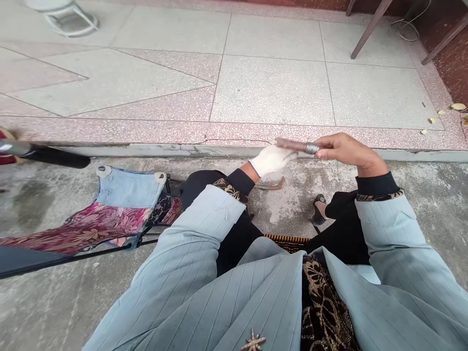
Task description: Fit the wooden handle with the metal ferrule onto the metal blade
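My right hand (pixel 345 151) is bare and pinches a short brown stick-like piece with a silver metal band (pixel 300 146), held level in front of me. My left hand (pixel 272 159) wears a white knit glove and is closed around the stick's left end. Both arms are in pale blue striped sleeves with black, gold-trimmed cuffs. I sit low, with my knees in black cloth below my hands. A curved brown strip (pixel 270 185) lies on the concrete under my left hand.
A folding stool (pixel 120 204) with denim and red floral fabric stands at my left. A dark handle (pixel 54 155) pokes in from the left edge. Beyond the concrete step lies a tiled terrazzo floor (pixel 256 83). Wooden legs (pixel 369 29) and a cable stand far right.
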`<state>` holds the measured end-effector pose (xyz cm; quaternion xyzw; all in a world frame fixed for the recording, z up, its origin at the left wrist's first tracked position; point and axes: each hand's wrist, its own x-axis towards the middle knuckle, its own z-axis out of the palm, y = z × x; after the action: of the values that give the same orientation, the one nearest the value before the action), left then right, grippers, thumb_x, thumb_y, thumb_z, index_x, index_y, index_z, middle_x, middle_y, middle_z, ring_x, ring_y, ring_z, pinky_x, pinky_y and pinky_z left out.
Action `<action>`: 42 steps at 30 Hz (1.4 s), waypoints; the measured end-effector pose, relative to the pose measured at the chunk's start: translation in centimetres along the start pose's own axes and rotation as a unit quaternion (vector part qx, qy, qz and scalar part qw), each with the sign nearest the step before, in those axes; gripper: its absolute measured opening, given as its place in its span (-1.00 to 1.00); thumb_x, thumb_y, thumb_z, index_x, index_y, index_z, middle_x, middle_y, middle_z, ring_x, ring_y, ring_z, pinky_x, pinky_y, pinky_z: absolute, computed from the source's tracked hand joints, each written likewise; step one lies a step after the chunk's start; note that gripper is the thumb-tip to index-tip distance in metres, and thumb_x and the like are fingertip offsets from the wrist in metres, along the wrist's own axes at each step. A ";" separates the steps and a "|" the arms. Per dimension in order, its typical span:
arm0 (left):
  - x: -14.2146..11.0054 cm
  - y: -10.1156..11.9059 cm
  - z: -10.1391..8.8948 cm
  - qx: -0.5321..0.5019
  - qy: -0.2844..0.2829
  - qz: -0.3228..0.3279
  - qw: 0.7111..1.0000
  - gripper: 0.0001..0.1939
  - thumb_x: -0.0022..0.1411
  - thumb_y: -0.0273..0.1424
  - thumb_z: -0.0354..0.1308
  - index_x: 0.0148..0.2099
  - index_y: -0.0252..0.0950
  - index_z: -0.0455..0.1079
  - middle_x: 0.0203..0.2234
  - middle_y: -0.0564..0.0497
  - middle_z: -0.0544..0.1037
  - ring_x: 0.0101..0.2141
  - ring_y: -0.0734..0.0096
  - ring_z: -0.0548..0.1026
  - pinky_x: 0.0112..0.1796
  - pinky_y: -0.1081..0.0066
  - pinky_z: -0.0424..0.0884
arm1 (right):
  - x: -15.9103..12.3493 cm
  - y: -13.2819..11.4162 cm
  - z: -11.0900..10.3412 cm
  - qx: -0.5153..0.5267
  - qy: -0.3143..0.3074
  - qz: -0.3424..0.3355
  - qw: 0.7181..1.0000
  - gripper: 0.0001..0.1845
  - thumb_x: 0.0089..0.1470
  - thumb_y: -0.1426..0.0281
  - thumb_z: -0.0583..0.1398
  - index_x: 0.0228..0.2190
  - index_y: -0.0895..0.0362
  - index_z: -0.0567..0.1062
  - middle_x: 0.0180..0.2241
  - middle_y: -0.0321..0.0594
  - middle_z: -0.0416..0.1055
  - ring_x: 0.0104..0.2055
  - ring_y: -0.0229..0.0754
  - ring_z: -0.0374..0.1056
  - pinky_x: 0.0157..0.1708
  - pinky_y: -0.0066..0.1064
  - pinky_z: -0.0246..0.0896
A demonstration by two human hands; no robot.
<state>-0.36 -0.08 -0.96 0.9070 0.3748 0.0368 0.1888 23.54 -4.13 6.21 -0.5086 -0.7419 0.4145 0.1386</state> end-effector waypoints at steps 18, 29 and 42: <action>-2.0 1.1 -1.4 0.169 0.069 0.156 0.971 -0.71 0.31 -0.46 -0.04 -0.04 -0.29 0.47 -0.35 -0.12 0.57 -0.36 0.25 0.52 -0.41 0.36 0.23 | 1.6 2.8 1.4 -0.333 -0.127 0.232 0.905 -0.76 0.17 0.34 0.15 -0.19 0.17 0.54 -0.23 0.02 0.52 -0.23 0.01 0.41 -0.30 -0.29 0.14; -1.8 -1.4 -5.1 0.136 0.141 -0.169 0.966 -0.62 0.44 -0.32 -0.17 0.06 -0.30 0.43 -0.34 -0.17 0.57 -0.30 0.23 0.56 -0.31 0.36 0.32 | -1.4 -0.8 -0.3 0.052 -0.349 -0.029 0.935 -0.60 0.04 0.16 0.30 -0.17 0.18 0.61 -0.39 -0.26 0.46 -0.40 -0.27 0.27 -0.37 -0.42 0.11; -1.8 2.8 0.6 0.173 0.030 0.173 0.969 -0.69 0.34 -0.39 -0.07 -0.02 -0.27 0.46 -0.40 -0.11 0.57 -0.43 0.23 0.53 -0.46 0.36 0.25 | -0.3 2.3 -1.7 -0.063 0.208 0.193 0.957 -0.70 0.10 0.22 0.20 -0.38 0.22 0.56 -0.52 -0.17 0.40 -0.47 -0.21 0.25 -0.42 -0.36 0.11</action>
<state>0.28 -3.35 -0.38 0.9754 0.2182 0.0302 0.0083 26.19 -3.24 5.62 -0.7246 -0.6091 0.2708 0.1750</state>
